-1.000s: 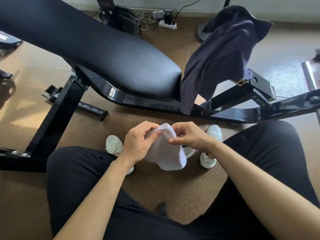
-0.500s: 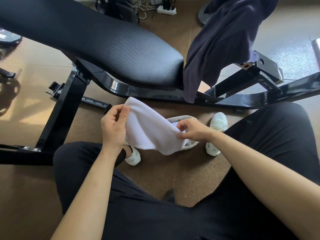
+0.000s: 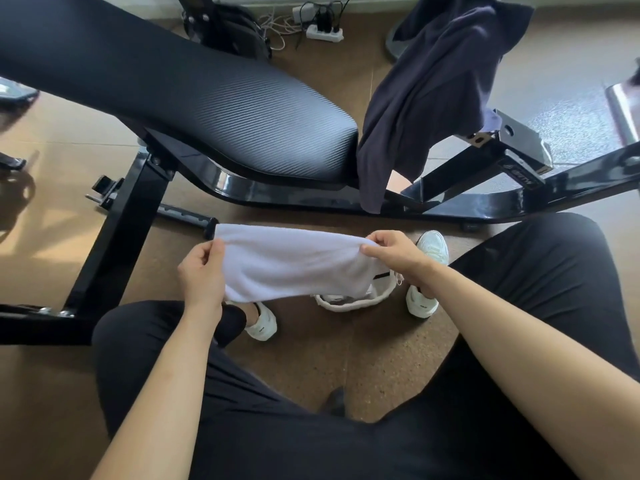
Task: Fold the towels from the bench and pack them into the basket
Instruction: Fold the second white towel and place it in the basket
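While the white towel [image 3: 294, 265] hangs stretched between both hands, its long axis runs from 9 o'clock to 3 o'clock across the view, roughly parallel to the front edge of the bench [image 3: 207, 109] above it. The left hand [image 3: 202, 275] grips the 9 o'clock end; the right hand [image 3: 394, 254] pinches the upper edge of the 3 o'clock end between thumb and fingertips. Both hands therefore grasp cloth and neither is released. The towel is off the bench, held in the air above the floor, in front of the knees. The basket [image 3: 356, 301] stands on the floor at 5 o'clock from the towel's centre, partly hidden behind the towel's lower right edge. The right hand is the nearer one, with the basket just below it at 7 o'clock; the left hand is well apart from it. Judged from this layout, folding is unfinished: the next move probably carries one end across to the other along the 9-to-3 axis, then lowers the bundle toward 5 o'clock. A dark cloth [image 3: 426, 98] hangs from the bench frame at 1 o'clock, not yet handled
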